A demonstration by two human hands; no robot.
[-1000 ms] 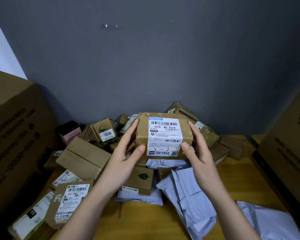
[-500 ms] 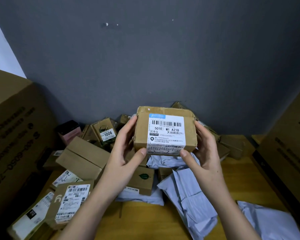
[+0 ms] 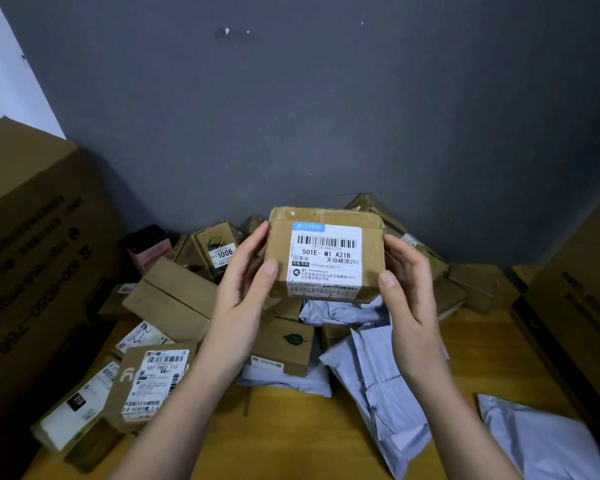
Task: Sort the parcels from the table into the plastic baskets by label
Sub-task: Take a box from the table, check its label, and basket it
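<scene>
1. The small cardboard parcel (image 3: 326,256) is held up above the heap on the wooden table (image 3: 291,438), shipping label (image 3: 325,258) facing the person.
2. The left hand (image 3: 243,299) grips its left edge and the right hand (image 3: 409,289) its right edge, thumbs on the front face.
3. It looks light and stiff, with taped, rounded corners; the side edges seem the safest hold.
4. Below lie rigid brown cartons (image 3: 174,299) and soft, crinkled grey poly mailers (image 3: 388,393), likely slippery.
5. No baskets show.
</scene>
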